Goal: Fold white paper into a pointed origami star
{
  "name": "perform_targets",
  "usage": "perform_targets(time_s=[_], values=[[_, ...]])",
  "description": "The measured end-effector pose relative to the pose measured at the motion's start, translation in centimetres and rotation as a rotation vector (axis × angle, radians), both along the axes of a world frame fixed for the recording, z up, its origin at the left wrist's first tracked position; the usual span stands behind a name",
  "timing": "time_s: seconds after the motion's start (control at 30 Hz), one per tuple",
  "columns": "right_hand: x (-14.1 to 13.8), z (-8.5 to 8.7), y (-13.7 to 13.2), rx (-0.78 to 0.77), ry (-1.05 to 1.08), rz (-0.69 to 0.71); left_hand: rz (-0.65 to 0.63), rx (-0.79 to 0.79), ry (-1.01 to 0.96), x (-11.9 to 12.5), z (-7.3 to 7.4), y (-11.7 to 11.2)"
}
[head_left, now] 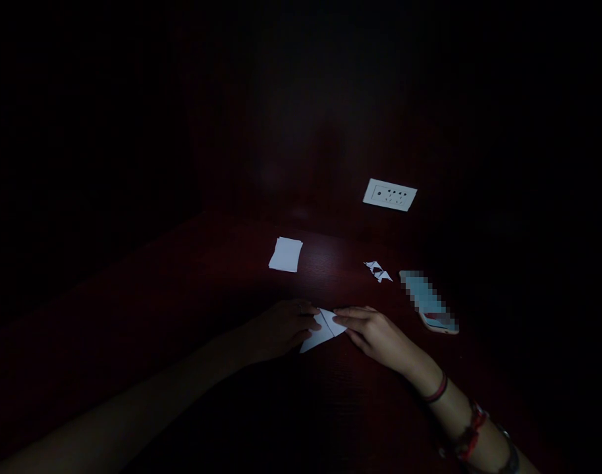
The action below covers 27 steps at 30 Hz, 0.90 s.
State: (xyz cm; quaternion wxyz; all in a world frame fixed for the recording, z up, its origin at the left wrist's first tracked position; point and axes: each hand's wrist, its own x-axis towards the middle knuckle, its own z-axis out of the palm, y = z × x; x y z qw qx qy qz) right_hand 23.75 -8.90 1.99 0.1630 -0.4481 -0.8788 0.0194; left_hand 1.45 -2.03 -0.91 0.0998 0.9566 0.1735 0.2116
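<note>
A dark reddish table (330, 253) with a faint sheen, its outer parts lost in shadow, carries 1 small stack of white paper (286, 255) towards the back, its edges slightly out of line. To the right of that stack, well apart, lie small folded white paper pieces (384, 276), with 1 phone (429, 303) near them, set at a slant, screen up. Closer in, 1 folded white sheet (317, 339) appears to lie on the tabletop.

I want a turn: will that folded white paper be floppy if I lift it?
The folded white paper looks thin, so it's probably light and easy to bend. It looks folded over itself, so the doubled layers may make parts of it stiffer than one sheet.
</note>
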Motion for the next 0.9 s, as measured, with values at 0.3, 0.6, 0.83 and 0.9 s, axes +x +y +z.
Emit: perform_targets(time_s=[0.3, 0.6, 0.83, 0.9], values=[[-0.13, 0.40, -0.15, -0.006, -0.070, 0.031, 0.026, -0.013, -0.014, 0.23, 0.10, -0.01], [-0.09, 0.11, -0.08, 0.011, -0.078, 0.030, -0.024, 0.020, 0.002, 0.04, -0.29, 0.31], [0.07, 0.00, -0.01, 0.008, -0.074, 0.030, 0.020, 0.005, 0.001, -0.05, 0.00, -0.01], [0.09, -0.01, 0.00, 0.012, -0.072, 0.037, 0.016, 0.010, -0.002, -0.04, -0.03, 0.02]])
